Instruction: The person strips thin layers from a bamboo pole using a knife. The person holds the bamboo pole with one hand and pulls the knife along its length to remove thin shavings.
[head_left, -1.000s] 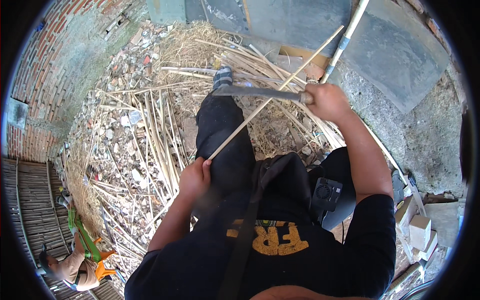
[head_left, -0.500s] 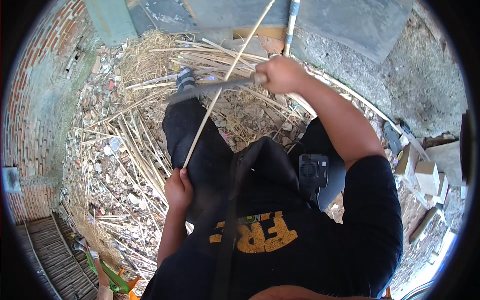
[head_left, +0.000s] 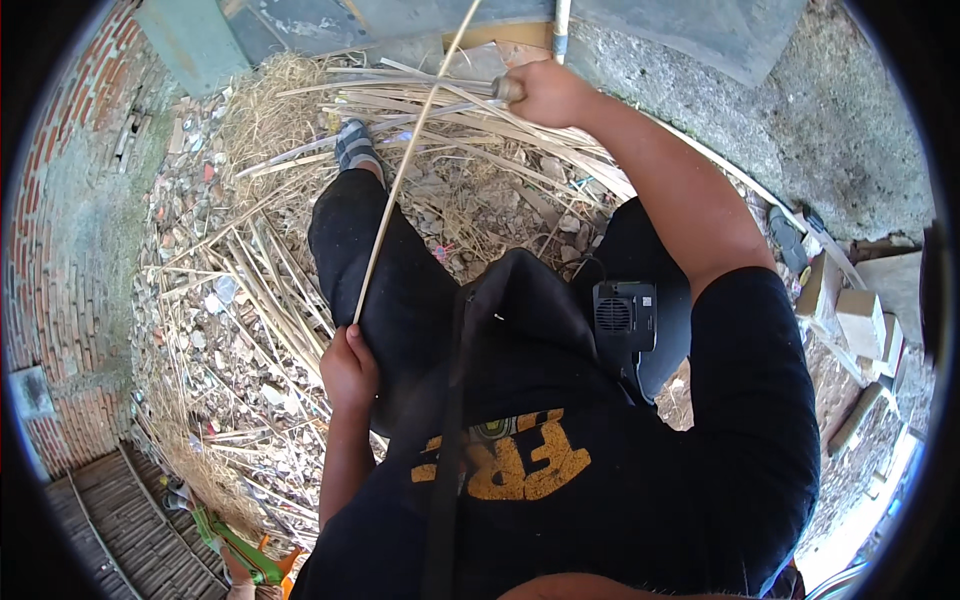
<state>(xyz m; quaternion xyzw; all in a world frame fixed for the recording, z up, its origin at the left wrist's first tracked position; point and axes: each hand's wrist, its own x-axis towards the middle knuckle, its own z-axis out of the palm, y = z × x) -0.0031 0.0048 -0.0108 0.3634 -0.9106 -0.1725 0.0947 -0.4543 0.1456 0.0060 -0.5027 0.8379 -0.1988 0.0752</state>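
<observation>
My left hand (head_left: pixel 350 370) is closed around the near end of a long, thin bamboo strip (head_left: pixel 392 200), beside my left thigh. The strip slants up and away, past the far edge of the picture. At the far side, right of the strip, my right hand (head_left: pixel 550 95) grips the wooden handle (head_left: pixel 508 90) of a machete. Its blade points left toward the strip and shows only as a narrow edge, hard to make out against the pile behind. Whether the blade touches the strip I cannot tell.
Split bamboo strips (head_left: pixel 270 290) lie left of my leg, and more (head_left: pixel 540 140) lie ahead. Dry straw (head_left: pixel 270 110) sits beyond my left foot (head_left: pixel 357 145). A brick wall (head_left: pixel 60 200) borders the left. Another person's arm (head_left: pixel 238 570) shows at lower left. Pale blocks (head_left: pixel 862 325) stand right.
My right hand has moved farther away and slightly left with the machete, whose blade was blurred and crossing the strip lower down. The strip and my left hand have shifted slightly left.
</observation>
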